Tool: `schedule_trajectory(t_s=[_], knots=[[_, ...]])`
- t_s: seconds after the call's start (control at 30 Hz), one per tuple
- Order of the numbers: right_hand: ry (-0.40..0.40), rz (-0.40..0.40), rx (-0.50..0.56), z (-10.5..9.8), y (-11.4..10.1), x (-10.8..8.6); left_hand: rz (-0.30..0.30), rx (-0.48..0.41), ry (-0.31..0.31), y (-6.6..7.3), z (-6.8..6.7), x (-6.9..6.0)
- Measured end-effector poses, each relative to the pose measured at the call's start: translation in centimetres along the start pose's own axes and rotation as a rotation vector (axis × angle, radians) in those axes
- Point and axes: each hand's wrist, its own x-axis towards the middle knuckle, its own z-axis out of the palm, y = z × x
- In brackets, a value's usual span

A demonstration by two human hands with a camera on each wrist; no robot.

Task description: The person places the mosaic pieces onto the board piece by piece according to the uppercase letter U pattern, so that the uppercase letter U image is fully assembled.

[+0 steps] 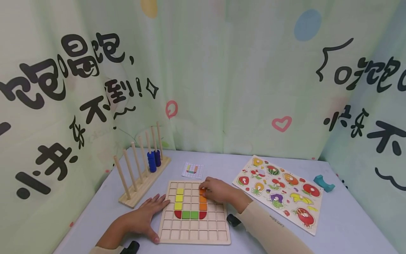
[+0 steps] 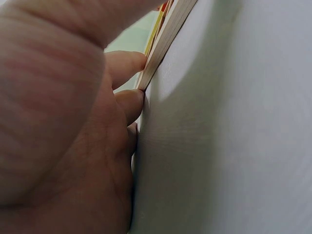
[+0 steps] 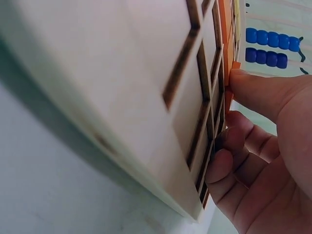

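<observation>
A square wooden grid board (image 1: pixel 195 237) lies on the table. Yellow tiles (image 1: pixel 179 198), a row of green tiles (image 1: pixel 190 215), rounded red corner tiles (image 1: pixel 178 214) and orange tiles (image 1: pixel 203 206) form a U on it. My right hand (image 1: pixel 219 190) is over the top of the orange column and pinches an orange tile (image 3: pixel 236 65) at the board surface, its lower part hidden by the fingers. My left hand (image 1: pixel 142 217) is spread along the board's left side, fingertips and thumb touching its edge; the left wrist view shows fingers (image 2: pixel 127 66) against that edge.
A pattern card (image 1: pixel 192 170) with a coloured U lies behind the board. To the left stands a wooden peg rack (image 1: pixel 144 181) with blue beads (image 1: pixel 152 162). A fruit puzzle board (image 1: pixel 282 194) and a teal piece (image 1: pixel 323 183) are on the right. Printed curtains surround the table.
</observation>
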Motion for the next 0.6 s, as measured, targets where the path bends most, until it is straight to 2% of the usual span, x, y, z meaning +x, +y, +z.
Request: schedule_trajectory(t_s=[0.6], knots=[[0.026, 0.01, -0.01, 0.17, 0.46, -0.64, 0.021, 0.017, 0.0, -0.16, 0.11, 0.45]])
